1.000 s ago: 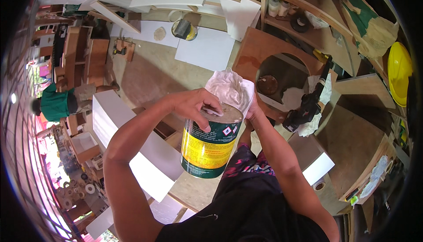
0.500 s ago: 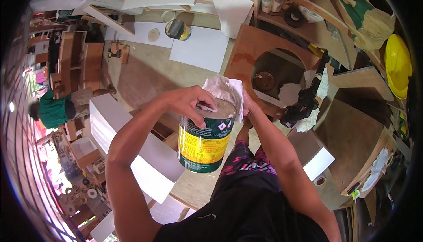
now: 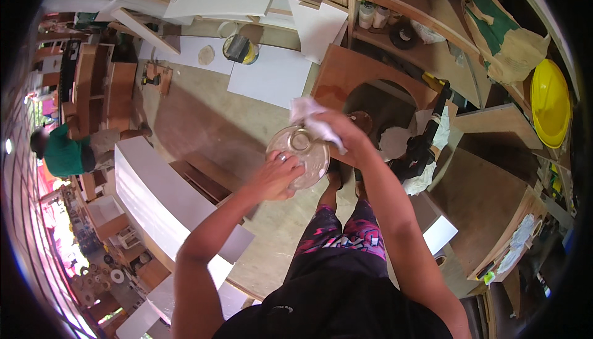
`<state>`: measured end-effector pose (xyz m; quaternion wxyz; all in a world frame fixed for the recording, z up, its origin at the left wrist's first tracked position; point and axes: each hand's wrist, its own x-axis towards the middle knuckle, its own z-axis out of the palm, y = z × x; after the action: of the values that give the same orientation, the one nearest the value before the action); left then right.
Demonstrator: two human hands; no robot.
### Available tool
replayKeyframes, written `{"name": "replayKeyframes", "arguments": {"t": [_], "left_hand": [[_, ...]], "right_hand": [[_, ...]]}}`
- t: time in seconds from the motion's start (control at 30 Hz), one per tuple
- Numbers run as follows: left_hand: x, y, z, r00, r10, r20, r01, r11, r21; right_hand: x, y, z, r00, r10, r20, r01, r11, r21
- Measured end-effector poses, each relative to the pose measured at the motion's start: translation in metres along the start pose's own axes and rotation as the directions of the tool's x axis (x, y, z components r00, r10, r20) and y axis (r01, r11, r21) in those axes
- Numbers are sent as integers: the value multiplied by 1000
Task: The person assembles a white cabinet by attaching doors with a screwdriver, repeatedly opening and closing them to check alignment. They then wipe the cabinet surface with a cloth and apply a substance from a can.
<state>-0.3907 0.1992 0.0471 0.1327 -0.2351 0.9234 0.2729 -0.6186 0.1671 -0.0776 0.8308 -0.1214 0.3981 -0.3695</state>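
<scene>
Workshop seen from above, largest items first. White panel (image 3: 167, 197), long and curved by the lens, lies at the person's left, running from the upper left toward the lower middle; brown board (image 3: 370, 83) with a round cut-out stands ahead and to the right, just beyond the hands; flat white sheet (image 3: 269, 76) lies on the floor (image 3: 204, 123) ahead, well apart from the can; yellow helmet (image 3: 550, 101) rests at the far right on the shelving; second person in a green shirt (image 3: 62, 154) is at the far left edge, well apart from the work. Can (image 3: 298, 155), seen end-on from its round metal top, is held up in front of the body, above the floor and between the two hands, near the picture's middle; its side wall is hidden from this angle. Left hand (image 3: 275, 178) is closed round the near lower side of the can, fingers curled onto the rim, bearing it. Right hand (image 3: 336, 135) grips a crumpled white cloth (image 3: 312, 120), pressed against the upper right edge of the can top; the cloth touches the can's central cap. Black power tool (image 3: 423, 147) lies just right of the right forearm, on white rags.
</scene>
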Motion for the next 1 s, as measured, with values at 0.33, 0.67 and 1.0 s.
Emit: {"name": "replayKeyframes", "arguments": {"t": [0.33, 0.67, 1.0], "left_hand": [[89, -40, 124, 888, -241, -392, 275, 961, 33], [58, 0, 137, 662, -363, -656, 351, 923, -156], [-296, 73, 230, 66, -816, -574, 594, 494, -635]], "right_hand": [[-158, 11, -152, 948, -50, -315, 231, 789, 569], [-182, 141, -80, 998, 34, -61, 16, 741, 672], [-122, 253, 35, 943, 219, 249, -310, 850, 425]]}}
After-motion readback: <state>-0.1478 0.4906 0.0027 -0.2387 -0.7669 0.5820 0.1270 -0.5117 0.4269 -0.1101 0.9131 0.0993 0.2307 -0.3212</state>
